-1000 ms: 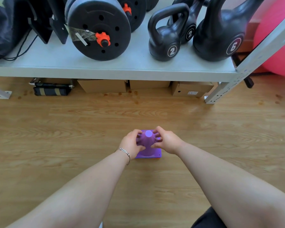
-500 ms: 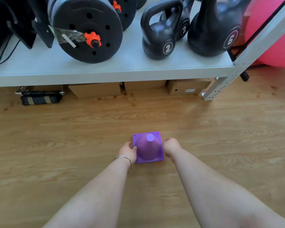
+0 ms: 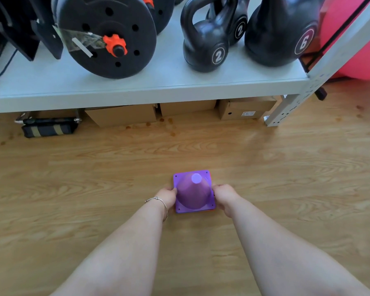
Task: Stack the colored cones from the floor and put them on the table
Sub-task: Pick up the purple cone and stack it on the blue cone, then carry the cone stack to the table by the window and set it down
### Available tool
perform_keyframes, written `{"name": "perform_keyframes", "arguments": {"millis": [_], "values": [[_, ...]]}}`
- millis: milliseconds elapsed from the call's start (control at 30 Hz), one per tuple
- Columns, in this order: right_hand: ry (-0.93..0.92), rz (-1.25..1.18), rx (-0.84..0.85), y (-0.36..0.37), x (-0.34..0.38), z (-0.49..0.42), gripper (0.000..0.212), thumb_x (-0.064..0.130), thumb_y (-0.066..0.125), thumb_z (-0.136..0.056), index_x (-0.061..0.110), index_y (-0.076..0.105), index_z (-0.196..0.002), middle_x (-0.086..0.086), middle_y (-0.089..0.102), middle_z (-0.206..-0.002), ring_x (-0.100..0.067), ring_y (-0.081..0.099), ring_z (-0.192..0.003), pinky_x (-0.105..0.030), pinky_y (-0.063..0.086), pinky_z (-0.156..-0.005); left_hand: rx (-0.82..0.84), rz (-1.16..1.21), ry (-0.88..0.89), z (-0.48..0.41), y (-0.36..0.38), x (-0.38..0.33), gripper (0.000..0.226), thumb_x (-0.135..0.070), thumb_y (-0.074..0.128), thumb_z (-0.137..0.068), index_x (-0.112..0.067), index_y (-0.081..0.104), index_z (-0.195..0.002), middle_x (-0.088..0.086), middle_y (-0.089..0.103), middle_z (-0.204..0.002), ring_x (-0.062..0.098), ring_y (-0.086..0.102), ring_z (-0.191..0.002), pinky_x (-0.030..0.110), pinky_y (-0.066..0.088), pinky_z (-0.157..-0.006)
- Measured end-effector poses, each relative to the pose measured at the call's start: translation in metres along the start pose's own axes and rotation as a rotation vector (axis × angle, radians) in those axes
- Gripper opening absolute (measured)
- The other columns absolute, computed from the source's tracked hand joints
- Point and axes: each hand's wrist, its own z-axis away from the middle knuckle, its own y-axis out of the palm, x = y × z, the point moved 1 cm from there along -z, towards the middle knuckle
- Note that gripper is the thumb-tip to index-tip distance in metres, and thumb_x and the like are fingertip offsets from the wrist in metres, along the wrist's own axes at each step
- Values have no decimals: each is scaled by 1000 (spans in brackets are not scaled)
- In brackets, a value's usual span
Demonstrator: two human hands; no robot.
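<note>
From the head camera, the purple cone (image 3: 193, 194) stood upright on the wooden floor (image 3: 94, 178), near the middle of the view and well short of the grey table (image 3: 150, 90). A sliver of red-orange showed along its right and near base edges, which suggested at least 1 more cone nested beneath it, though how many could not be told. The left hand (image 3: 167, 196) was closed on the left edge of the square base, and the right hand (image 3: 224, 195) gripped the right edge, fingers curled under the rim on both sides.

The stacking looked finished or nearly so, and the step in hand was the lift. The next move called for raising the stack level with both hands and carrying it far, up onto the table. There the dumbbell plates (image 3: 107, 35) and kettlebells (image 3: 205, 43) crowded the far part, so the bare strip along the near edge seemed the likely spot.
</note>
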Motion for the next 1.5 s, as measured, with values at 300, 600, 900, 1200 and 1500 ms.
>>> {"name": "perform_keyframes", "arguments": {"millis": [300,600,900,1200,1500], "values": [[53,21,12,0,-8,4,21,15,49,-93,5,63,-81,-9,59,-75,-22,54,-65,-27,41,-58,-14,-68,-1,71,-9,-21,26,-24,47,-94,-11,65,-81,21,70,-98,32,62,-82,40,53,-79],[-151,9,-75,-3,24,32,14,18,54,-95,7,59,-102,-9,61,-93,-25,56,-84,-34,46,-76,-170,121,157,110,-17,-46,19,-16,47,-96,-14,57,-112,7,66,-108,28,62,-99,38,50,-93],[-399,89,-47,-20,72,111,37,8,41,-92,18,61,-122,0,65,-110,-21,59,-103,-31,47,-87,-336,-149,396,186,-25,-90,33,-5,30,-86,-15,60,-93,10,63,-100,32,55,-86,32,38,-67],[-486,-22,-20,-35,105,184,42,6,39,-91,21,61,-124,5,63,-114,-17,57,-109,-33,47,-97,-279,-186,454,251,-49,-110,36,-13,28,-92,-23,55,-112,8,61,-106,34,56,-95,33,39,-73],[-317,-450,166,-97,139,331,35,1,47,-92,10,62,-122,-10,69,-121,-28,67,-106,-43,54,-87,90,447,271,421,-83,-168,43,-41,33,-101,-19,69,-96,0,71,-85,19,64,-75,34,49,-75]]}}
